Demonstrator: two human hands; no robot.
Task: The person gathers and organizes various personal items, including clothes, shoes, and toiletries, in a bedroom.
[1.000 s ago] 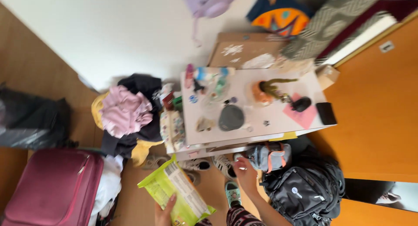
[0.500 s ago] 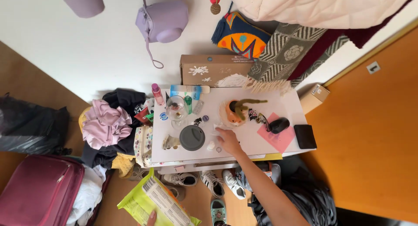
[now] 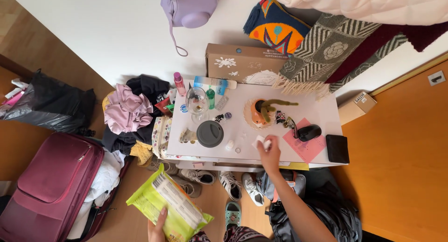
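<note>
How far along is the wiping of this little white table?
Done: the left hand holds the green wipes pack, and the right hand pinches a small white wipe taken to the white table. In hand: the wipe rests on the top near the front edge. Left: the grey lid, wine glass, cactus pot and bottles all sit on the table.

Landmark: white table (image 3: 322,112). Bare strip along its front edge, between grey round lid (image 3: 210,133) and pink paper (image 3: 306,146); right hand (image 3: 269,151) sits there. Back of table crowded: wine glass (image 3: 197,102), bottles, orange cactus pot (image 3: 259,114). Right end blocked by black mouse (image 3: 310,132) and wallet. Below the table shoes (image 3: 229,183) and black backpack (image 3: 322,214) fill the floor.
</note>
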